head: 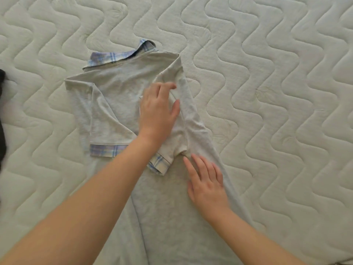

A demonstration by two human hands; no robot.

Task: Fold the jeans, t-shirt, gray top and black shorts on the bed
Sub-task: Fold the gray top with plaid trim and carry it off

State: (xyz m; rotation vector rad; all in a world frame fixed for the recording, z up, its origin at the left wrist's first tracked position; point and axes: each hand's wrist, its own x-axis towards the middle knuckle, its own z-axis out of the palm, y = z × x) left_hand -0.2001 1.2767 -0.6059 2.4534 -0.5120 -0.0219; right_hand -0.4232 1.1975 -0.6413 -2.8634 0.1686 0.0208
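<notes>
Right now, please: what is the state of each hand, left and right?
Left hand: open, fingers straight, pressing flat on the gray top.
Right hand: open, fingers straight, resting flat on the gray top, holding nothing.

So the top (114, 104) is lying flat in the middle of the bed (267, 92), collar at the far end, hem running toward the camera. Both sleeves are folded inward over the body. Left hand (158, 111) rests on the right sleeve, right hand (206, 180) lies nearer, just below the armpit. Another garment (2, 115) sits at the far left edge.
</notes>
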